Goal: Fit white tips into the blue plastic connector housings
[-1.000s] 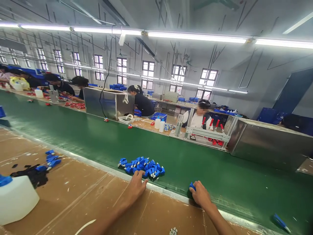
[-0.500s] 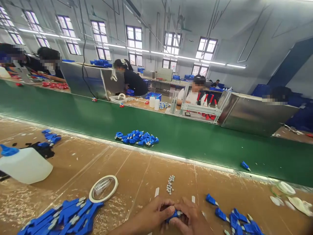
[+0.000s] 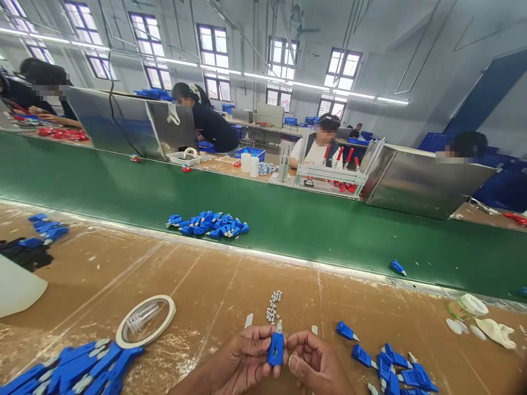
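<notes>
My left hand (image 3: 247, 359) grips a small blue plastic piece (image 3: 275, 349) with a whitish tip, held upright between thumb and fingers. A dark opening shows in the middle of its face. Just to the right, my right hand (image 3: 315, 362) has its fingers loosely curled and the thumb apart, with nothing visible between them. Whether its index fingertip touches the piece I cannot tell. Beyond the hands lies a little cluster of small grey-white parts (image 3: 273, 307). Similar blue pieces (image 3: 387, 365) are scattered to the right, and a larger heap of blue pieces (image 3: 78, 370) lies at the left.
A ring-shaped roll (image 3: 173, 312) with clear plastic inside rests by the left heap. A whitish bottle (image 3: 18, 288) stands far left. Beyond the brown table runs a green conveyor belt (image 3: 296, 219) carrying a blue pile (image 3: 209, 224). Several people sit across it.
The blue piece, earlier mostly covered by both hands, is now upright and in plain view in my left hand. My right hand has loosened from it. The view has swung slightly right.
</notes>
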Action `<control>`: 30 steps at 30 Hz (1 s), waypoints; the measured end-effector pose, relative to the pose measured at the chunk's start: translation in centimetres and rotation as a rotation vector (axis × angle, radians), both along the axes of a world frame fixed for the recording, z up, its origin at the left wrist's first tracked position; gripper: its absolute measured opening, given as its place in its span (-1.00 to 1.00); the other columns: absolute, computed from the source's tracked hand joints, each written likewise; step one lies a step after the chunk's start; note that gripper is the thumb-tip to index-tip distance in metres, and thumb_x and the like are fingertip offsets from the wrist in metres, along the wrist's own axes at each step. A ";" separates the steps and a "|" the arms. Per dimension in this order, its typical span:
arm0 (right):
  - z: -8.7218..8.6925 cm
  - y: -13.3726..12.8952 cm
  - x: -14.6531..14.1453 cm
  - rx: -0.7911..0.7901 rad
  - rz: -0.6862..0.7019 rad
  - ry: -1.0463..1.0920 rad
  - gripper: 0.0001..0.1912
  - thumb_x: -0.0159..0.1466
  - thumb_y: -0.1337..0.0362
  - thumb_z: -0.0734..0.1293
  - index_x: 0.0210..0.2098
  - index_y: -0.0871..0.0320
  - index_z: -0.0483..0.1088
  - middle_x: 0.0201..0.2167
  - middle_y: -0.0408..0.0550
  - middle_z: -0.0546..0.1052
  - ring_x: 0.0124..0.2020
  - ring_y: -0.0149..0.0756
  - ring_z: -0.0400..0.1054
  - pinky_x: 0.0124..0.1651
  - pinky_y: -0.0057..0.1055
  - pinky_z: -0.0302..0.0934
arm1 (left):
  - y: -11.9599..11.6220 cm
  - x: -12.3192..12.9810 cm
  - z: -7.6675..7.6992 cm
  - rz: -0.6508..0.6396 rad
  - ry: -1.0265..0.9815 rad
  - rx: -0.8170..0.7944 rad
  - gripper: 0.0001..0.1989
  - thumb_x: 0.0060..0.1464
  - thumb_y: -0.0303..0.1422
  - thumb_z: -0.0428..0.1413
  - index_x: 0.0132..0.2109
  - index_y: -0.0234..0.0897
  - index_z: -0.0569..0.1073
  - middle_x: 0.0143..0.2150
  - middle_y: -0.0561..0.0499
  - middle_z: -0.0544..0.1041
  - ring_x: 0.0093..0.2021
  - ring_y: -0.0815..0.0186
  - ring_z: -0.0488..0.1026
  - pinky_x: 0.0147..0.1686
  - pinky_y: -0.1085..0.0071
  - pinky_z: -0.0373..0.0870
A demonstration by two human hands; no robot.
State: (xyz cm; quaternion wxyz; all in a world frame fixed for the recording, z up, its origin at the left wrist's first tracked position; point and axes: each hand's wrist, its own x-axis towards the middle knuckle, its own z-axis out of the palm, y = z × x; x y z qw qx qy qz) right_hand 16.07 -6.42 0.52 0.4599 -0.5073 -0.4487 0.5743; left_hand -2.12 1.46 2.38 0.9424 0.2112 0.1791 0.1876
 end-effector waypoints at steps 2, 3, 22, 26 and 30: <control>0.8 -0.1 -0.3 -0.006 -0.008 -0.007 -0.38 0.08 -0.26 0.44 -0.19 0.17 0.48 -0.48 -0.19 0.37 -0.56 -0.49 0.15 -0.59 -0.60 0.13 | -0.1 0.2 -0.4 0.012 0.001 -0.010 -0.76 -0.11 -0.36 0.39 -0.32 -0.44 0.57 -0.42 -0.09 0.58 -0.48 0.40 0.58 -0.51 0.69 0.39; 1.2 0.0 -0.5 -0.001 -0.018 -0.011 -0.38 0.09 -0.26 0.43 -0.16 0.16 0.48 -0.47 -0.18 0.38 -0.53 -0.47 0.18 -0.56 -0.59 0.15 | -0.1 0.3 -0.6 0.025 0.009 0.002 -0.76 -0.10 -0.35 0.39 -0.33 -0.43 0.57 -0.43 -0.07 0.57 -0.48 0.40 0.58 -0.51 0.69 0.38; 1.4 0.4 -0.1 0.030 0.001 0.020 -0.37 0.17 -0.23 0.37 0.00 0.12 0.46 -0.30 -0.04 0.44 -0.43 -0.35 0.31 -0.52 -0.51 0.11 | -1.1 -0.4 -1.5 0.013 0.005 0.076 -0.71 -0.10 -0.32 0.38 -0.30 -0.34 0.45 -0.43 -0.11 0.62 -0.48 0.30 0.61 -0.66 0.67 0.25; 1.3 -1.2 1.1 0.041 0.056 -0.312 -0.47 0.18 -0.23 0.35 -0.25 0.13 0.56 -0.40 -0.13 0.31 -0.42 -0.33 0.16 -0.39 -0.42 0.08 | -0.5 -0.8 -1.2 0.041 -0.007 0.001 -0.71 -0.07 -0.35 0.37 -0.22 -0.40 0.52 -0.43 -0.11 0.63 -0.46 0.32 0.62 -0.62 0.71 0.34; 0.7 -2.3 0.2 -0.085 0.185 -0.330 -0.37 0.08 -0.31 0.37 -0.27 0.16 0.58 -0.48 -0.21 0.23 -0.50 -0.40 0.07 -0.42 -0.42 -0.01 | 0.3 -1.1 -1.4 0.117 -0.021 -0.026 -0.78 -0.05 -0.38 0.35 -0.28 -0.44 0.54 -0.43 -0.09 0.61 -0.46 0.37 0.60 -0.55 0.71 0.44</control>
